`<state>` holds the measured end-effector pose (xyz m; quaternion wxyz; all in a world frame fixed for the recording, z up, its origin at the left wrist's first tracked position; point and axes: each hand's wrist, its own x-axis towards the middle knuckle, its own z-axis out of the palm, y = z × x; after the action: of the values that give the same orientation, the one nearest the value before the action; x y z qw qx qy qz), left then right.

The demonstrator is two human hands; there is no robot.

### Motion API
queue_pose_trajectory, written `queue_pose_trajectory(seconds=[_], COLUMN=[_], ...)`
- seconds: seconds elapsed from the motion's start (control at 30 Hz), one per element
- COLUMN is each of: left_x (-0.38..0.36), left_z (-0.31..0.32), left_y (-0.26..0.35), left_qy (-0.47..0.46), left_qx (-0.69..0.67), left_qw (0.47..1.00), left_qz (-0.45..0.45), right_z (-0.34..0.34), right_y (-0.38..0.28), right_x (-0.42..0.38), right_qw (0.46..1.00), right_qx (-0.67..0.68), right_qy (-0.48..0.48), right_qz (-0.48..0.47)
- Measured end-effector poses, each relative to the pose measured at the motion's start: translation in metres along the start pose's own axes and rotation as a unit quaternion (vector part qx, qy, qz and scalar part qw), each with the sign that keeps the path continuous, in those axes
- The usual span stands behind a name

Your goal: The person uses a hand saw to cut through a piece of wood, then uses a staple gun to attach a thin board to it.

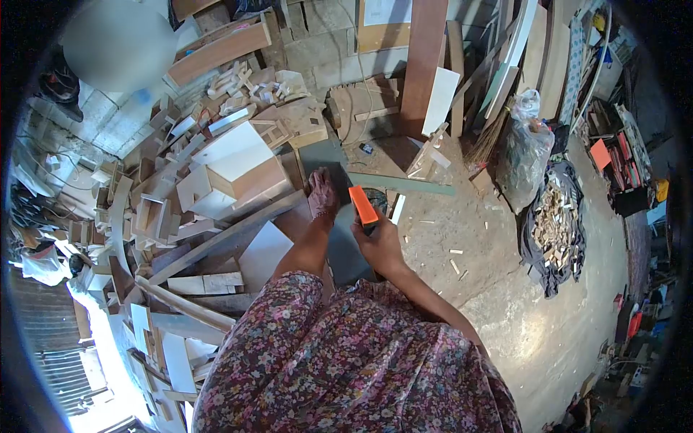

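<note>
My left hand [322,193] lies on a dark grey board [348,249], palm down with its fingers stretched forward. To its right, my right hand [380,242] is closed around a bright orange block-shaped tool [363,205]. The tool is tilted, its far end close to the board's right edge; I cannot make out its exact kind. A narrow grey-green strip [411,185] lies crosswise just beyond the tool. Beside the right hand, a short white piece [397,208] rests near a dark round item, partly hidden by the tool.
Wooden offcuts and a white-faced box [238,169] are heaped on the left. Tall planks [424,72] lean at the back wall. A filled plastic bag [525,159] and a dark sack of wood scraps [554,227] stand right. Small chips [455,267] dot the floor.
</note>
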<state>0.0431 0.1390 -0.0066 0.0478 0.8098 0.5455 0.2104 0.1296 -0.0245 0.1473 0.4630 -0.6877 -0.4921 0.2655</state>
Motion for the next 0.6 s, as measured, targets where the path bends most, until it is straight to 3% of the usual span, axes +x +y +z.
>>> queue_pose_trajectory(seconds=[0.07, 0.13, 0.2, 0.27, 0.4, 0.47, 0.6], left_x=[-0.001, 0.001, -0.004, -0.006, -0.005, -0.009, -0.02], left_z=[-0.007, -0.005, -0.007, -0.013, 0.002, -0.004, -0.009], left_y=[0.008, 0.004, 0.002, 0.006, -0.002, -0.001, 0.007], left_qy=[-0.03, -0.033, -0.045, -0.032, -0.013, 0.001, -0.007], left_qx=[-0.007, -0.017, -0.022, -0.006, 0.001, -0.049, -0.002], left_qw=[0.999, 0.999, 0.999, 0.999, 1.0, 0.999, 1.0], left_qz=[-0.022, -0.019, -0.018, -0.009, -0.01, 0.012, 0.007], right_z=[-0.026, -0.047, -0.055, -0.058, -0.054, -0.037, -0.002], right_y=[-0.028, -0.036, -0.032, -0.032, -0.033, -0.013, 0.025], right_x=[-0.011, -0.018, -0.02, -0.019, -0.018, -0.013, 0.02], right_qw=[1.0, 0.991, 0.995, 0.988, 0.993, 0.994, 0.998], right_qx=[0.001, 0.106, 0.071, 0.082, 0.079, 0.081, 0.051], right_qy=[-0.011, -0.053, -0.051, -0.071, -0.054, -0.044, -0.017], right_qz=[0.009, 0.055, 0.048, 0.107, 0.065, 0.057, 0.04])
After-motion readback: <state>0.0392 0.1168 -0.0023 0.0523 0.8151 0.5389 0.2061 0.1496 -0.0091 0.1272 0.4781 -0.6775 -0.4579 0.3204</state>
